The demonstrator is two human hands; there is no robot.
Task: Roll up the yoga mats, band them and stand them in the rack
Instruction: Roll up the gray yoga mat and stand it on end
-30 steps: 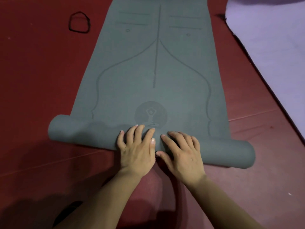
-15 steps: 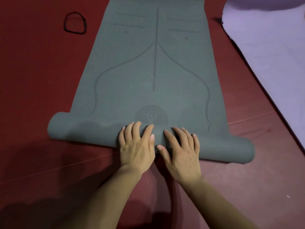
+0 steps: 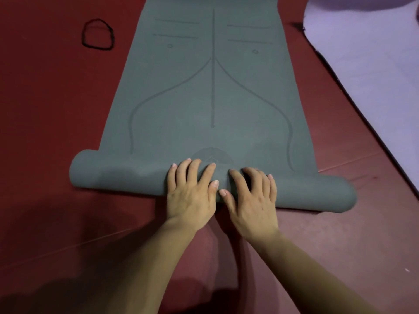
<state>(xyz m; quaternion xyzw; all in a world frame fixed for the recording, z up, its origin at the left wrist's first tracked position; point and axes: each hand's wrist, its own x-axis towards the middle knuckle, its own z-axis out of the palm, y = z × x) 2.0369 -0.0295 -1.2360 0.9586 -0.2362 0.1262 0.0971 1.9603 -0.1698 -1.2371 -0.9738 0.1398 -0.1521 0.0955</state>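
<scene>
A grey-green yoga mat (image 3: 210,98) with printed alignment lines lies flat on the dark red floor, running away from me. Its near end is wound into a roll (image 3: 118,175) that spans the mat's width. My left hand (image 3: 192,191) and my right hand (image 3: 251,198) lie side by side on the middle of the roll, palms down, fingers spread over its top and pressing on it. The round logo on the mat is half covered by the roll. A black elastic band (image 3: 98,34) lies on the floor to the left of the mat, apart from it.
A pale lilac mat (image 3: 367,71) covers the floor at the right, its dark edge running diagonally. Red floor (image 3: 45,109) lies bare on the left and between the two mats. No rack is in view.
The roll has advanced away from me and now covers more of the round logo. Both hands moved forward with it, staying on top.
</scene>
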